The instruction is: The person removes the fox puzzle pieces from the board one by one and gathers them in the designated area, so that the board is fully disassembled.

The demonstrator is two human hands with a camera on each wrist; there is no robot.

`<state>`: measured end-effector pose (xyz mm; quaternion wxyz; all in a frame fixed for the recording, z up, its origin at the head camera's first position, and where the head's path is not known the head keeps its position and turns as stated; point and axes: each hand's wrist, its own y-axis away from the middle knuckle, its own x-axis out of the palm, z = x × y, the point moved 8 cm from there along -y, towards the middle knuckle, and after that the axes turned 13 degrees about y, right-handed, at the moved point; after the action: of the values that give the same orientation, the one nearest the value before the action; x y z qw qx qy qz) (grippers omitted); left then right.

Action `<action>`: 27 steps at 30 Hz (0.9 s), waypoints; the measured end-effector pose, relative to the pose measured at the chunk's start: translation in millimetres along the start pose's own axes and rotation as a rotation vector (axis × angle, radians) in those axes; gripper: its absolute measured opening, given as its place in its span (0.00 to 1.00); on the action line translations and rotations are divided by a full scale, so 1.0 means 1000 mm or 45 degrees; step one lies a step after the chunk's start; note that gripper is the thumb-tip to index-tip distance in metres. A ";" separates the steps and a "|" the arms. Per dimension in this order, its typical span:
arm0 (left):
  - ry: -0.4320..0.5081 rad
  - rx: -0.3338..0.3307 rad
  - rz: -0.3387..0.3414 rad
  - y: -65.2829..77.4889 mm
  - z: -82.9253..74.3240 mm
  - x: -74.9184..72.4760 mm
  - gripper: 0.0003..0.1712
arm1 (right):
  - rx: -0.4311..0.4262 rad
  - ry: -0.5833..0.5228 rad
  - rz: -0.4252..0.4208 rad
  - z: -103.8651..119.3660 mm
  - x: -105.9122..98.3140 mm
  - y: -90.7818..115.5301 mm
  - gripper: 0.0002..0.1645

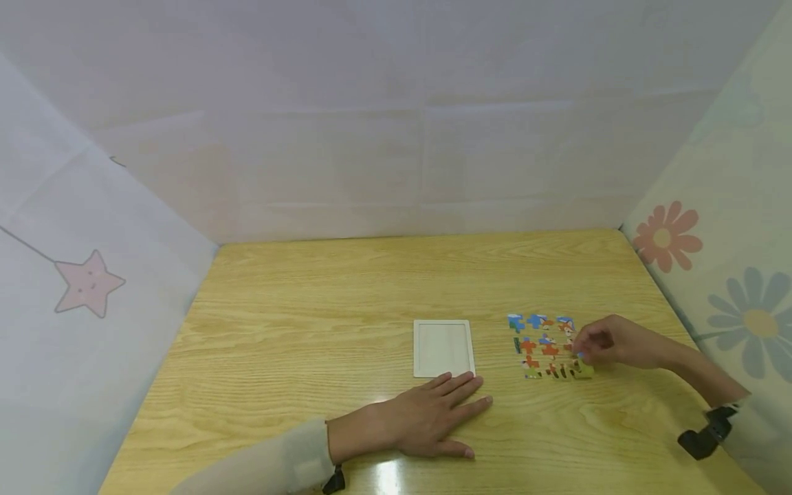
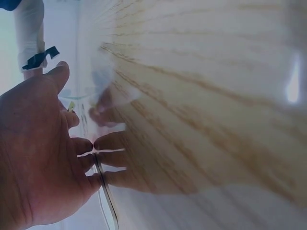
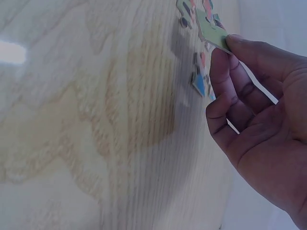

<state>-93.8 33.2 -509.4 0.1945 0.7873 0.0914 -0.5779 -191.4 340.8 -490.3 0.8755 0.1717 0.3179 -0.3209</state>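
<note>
My right hand (image 1: 628,344) pinches a green jigsaw puzzle piece (image 3: 212,34) between thumb and fingers, at the near right corner of the loose pieces. The other puzzle pieces (image 1: 548,350), blue, orange and green with bits of a fox-like picture, lie spaced apart in rough rows; my fingers cover some on the right. My left hand (image 1: 427,417) lies palm down with straight, spread fingers, its fingertips right at the near edge of a pale square puzzle frame (image 1: 416,350). Bare board shows inside that frame.
Everything rests on a light wood-grain table (image 1: 297,309). White cloth walls (image 1: 346,165) stand along its back and both sides, with a star printed on the left and flowers on the right. Dark straps (image 1: 705,434) circle the wrists.
</note>
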 end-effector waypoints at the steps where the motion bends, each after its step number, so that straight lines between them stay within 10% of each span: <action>1: -0.006 -0.001 -0.002 0.000 0.000 0.000 0.47 | -0.004 -0.004 0.001 -0.001 0.000 0.002 0.09; 27: 0.007 0.002 -0.011 0.000 0.000 0.000 0.46 | 0.085 0.114 -0.138 -0.014 0.003 0.015 0.06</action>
<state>-94.1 33.7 -509.5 0.1913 0.7886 0.0948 -0.5766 -185.8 358.2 -501.2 0.8356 0.1976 0.3545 -0.3702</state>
